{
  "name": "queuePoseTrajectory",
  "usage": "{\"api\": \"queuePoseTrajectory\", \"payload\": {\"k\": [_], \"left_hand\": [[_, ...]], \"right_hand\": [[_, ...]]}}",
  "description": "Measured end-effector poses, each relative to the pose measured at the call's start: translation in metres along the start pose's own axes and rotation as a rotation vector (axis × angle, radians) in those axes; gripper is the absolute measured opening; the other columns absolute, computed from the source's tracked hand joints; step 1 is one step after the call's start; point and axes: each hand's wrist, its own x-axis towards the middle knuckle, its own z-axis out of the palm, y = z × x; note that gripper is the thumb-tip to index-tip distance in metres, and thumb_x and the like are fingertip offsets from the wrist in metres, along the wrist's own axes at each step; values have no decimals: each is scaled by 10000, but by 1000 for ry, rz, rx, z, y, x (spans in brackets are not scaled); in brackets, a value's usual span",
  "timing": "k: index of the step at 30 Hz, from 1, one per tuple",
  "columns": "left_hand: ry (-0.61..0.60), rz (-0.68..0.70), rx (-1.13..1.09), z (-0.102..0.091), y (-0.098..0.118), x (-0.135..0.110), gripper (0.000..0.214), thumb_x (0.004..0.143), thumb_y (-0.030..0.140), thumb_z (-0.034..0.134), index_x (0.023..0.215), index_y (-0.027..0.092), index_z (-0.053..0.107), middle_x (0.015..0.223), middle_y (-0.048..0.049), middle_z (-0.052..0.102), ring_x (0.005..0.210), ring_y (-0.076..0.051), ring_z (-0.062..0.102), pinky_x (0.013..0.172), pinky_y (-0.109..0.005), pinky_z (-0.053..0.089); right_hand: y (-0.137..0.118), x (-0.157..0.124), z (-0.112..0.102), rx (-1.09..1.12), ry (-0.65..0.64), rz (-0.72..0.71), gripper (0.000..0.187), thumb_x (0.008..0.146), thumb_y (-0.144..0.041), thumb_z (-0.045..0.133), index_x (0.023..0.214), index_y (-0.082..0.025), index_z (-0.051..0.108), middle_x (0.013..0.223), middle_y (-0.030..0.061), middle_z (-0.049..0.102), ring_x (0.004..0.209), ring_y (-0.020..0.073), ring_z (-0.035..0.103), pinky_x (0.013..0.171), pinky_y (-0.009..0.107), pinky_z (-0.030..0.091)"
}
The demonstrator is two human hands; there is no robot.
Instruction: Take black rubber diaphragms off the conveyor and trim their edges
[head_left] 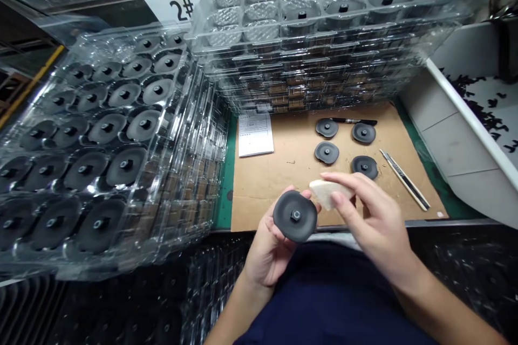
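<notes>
My left hand point(269, 253) holds up a black rounded disc-like part point(287, 221) with a small raised post at its centre. Just to its right, my right hand point(374, 215) pinches a folded off-white cloth or pad point(326, 191) between thumb and fingers. The pad is close to the disc's edge; whether they touch I cannot tell. Beyond my hands, several similar black parts point(327, 152) lie on a cardboard sheet point(279, 188). A craft knife point(404, 179) rests at the right of the cardboard. A black pen point(356, 121) lies near the farthest parts.
Stacked clear trays point(125, 97) filled with black parts rise at the left. Another tray stack point(324, 38) stands at the back, its top tray partly filled. A white bin point(469, 135) with small black scraps is on the right. A paper form point(256, 136) lies on the cardboard.
</notes>
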Motion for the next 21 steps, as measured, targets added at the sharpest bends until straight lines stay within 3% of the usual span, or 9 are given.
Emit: {"api": "queuePoseTrajectory", "payload": {"k": [2,5,7,12,15,18,21], "left_hand": [[39,1,46,0,0,1,622,692,389,737,1256,240,522,1198,-77,611,1089,-243,582,961,-331,447],[80,23,93,1,2,2,559,677,309,761,1196,238,565,1154,-62,631,1035,-227,610,905,-305,483],[124,58,100,6,2,3,557,663,263,772,1181,255,568,1158,-47,630,1028,-224,613,873,-294,499],[120,42,90,19,3,6,461,729,280,724,1162,217,581,1062,-39,662,1077,-196,591,993,-293,419],[38,37,48,16,7,8,530,612,234,811,1105,241,616,1073,-29,670,1013,-216,630,917,-299,485],[-2,13,21,9,8,10,609,545,299,845,1110,267,619,1114,-31,665,996,-230,641,834,-272,527],[25,22,28,7,5,8,613,582,359,818,1149,267,603,1168,-34,646,1022,-181,625,816,-186,504]], "right_hand": [[-17,-1,4,-7,-14,-222,301,873,-163,507,1166,-195,565,1024,44,646,832,155,561,762,303,447],[-29,1,13,4,-211,-422,274,870,-106,466,1121,-145,567,955,63,657,830,167,559,764,330,437],[-30,7,17,-11,-316,-427,242,876,-105,448,1073,-150,580,904,51,656,778,157,553,708,318,426],[-27,12,17,-74,-116,-487,263,870,-113,447,1107,-115,563,827,73,641,741,173,542,675,346,389],[-16,3,9,-51,-220,-545,293,845,-87,472,1123,-126,555,777,54,618,699,157,516,640,322,377],[-5,-4,-2,-100,-218,-458,268,839,-74,490,1087,-140,568,798,46,624,667,140,495,621,310,362],[-2,-3,-11,-100,-169,-327,261,855,-92,496,1088,-176,579,835,32,643,674,131,522,655,314,384]]}}
